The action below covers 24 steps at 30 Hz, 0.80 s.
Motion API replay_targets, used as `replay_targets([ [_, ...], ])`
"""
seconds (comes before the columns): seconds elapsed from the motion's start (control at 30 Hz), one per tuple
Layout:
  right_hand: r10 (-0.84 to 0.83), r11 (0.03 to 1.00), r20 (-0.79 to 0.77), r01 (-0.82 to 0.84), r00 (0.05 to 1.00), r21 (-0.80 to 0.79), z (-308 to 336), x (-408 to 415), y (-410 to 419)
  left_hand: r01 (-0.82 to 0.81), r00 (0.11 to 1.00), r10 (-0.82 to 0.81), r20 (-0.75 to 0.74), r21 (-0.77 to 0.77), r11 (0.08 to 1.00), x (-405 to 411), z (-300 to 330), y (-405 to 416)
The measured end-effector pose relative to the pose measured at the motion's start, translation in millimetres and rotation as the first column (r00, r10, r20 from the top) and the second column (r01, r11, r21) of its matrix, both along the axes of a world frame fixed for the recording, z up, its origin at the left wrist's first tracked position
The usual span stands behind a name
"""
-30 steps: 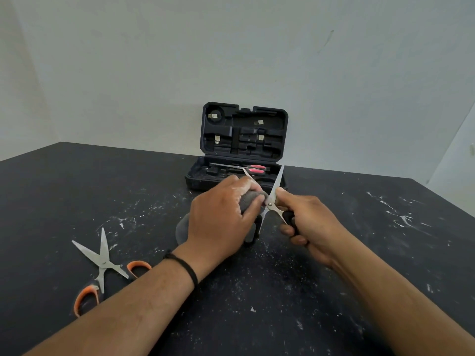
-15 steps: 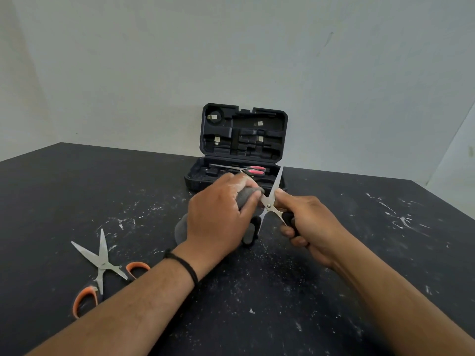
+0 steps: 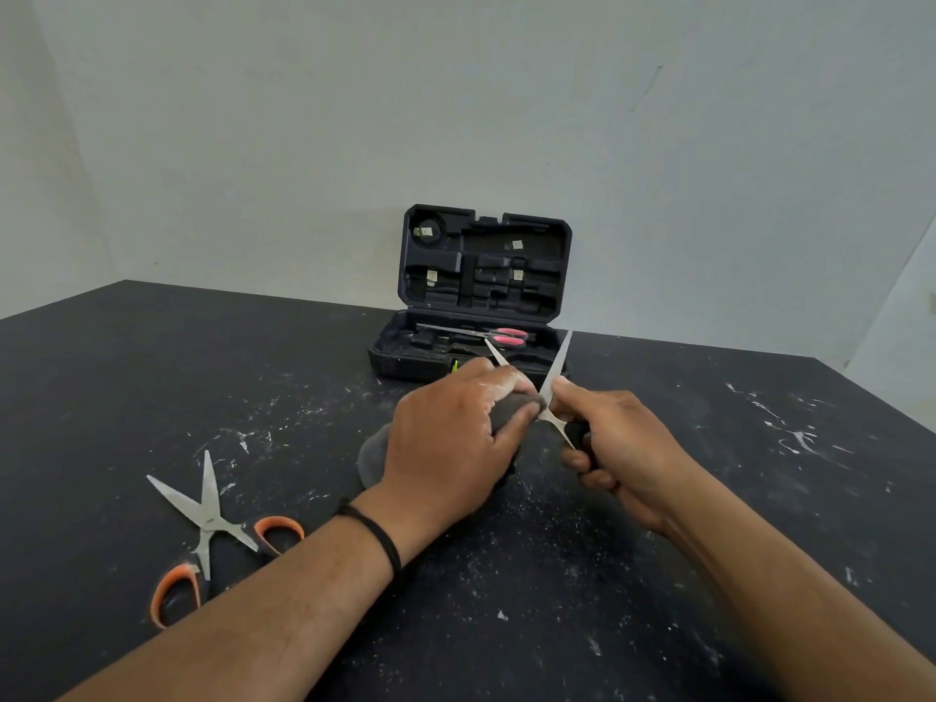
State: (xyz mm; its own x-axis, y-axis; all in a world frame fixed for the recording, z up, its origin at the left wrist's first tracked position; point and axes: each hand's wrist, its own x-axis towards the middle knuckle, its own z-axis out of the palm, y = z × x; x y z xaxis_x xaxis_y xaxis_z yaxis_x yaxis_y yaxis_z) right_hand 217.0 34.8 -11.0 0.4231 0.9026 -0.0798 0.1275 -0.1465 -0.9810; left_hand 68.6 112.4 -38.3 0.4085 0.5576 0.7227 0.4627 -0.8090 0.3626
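My right hand [image 3: 615, 438] grips the black handle of a pair of scissors [image 3: 557, 367], held upright with the blades spread apart. My left hand [image 3: 451, 443] grips a grey cloth [image 3: 509, 412] and presses it against the scissors near the pivot. More of the cloth hangs down to the table behind my left wrist. The left blade tip pokes out above my left fingers.
A second pair of scissors [image 3: 207, 514] with orange and black handles lies open at the front left of the black, white-flecked table [image 3: 506, 575]. An open black tool case [image 3: 481, 296] stands against the wall behind my hands, with red-handled scissors [image 3: 501, 336] in its tray.
My left hand with the cloth has shifted slightly along the scissors near the pivot. The right hand has kept its hold in almost the same place.
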Motion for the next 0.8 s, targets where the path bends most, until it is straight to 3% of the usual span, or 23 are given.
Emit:
replay_targets([
  [0.17, 0.017, 1.0, -0.02, -0.017, 1.0, 0.016, -0.7, 3.1, 2.3, -0.151, 0.988, 0.151, 0.012, 0.0, 0.988, 1.8, 4.4, -0.5],
  [0.37, 0.134, 0.991, -0.032, -0.133, 0.99, 0.028, -2.2, -8.2, 1.2, -0.318, 0.947, 0.319, -0.017, -0.155, 0.935, -7.0, -0.6, 19.4],
  [0.53, 0.104, 0.994, -0.084, -0.1, 0.991, 0.042, -1.1, -3.5, 2.8, -0.302, 0.939, 0.329, 0.106, -0.211, 0.93, -8.4, 0.6, 20.8],
  [0.8, 0.052, 0.999, -0.271, -0.054, 0.961, -0.001, -6.0, 2.4, 4.3, -0.139, 0.972, 0.16, 0.174, -0.125, 0.982, -2.7, 1.1, 3.3],
])
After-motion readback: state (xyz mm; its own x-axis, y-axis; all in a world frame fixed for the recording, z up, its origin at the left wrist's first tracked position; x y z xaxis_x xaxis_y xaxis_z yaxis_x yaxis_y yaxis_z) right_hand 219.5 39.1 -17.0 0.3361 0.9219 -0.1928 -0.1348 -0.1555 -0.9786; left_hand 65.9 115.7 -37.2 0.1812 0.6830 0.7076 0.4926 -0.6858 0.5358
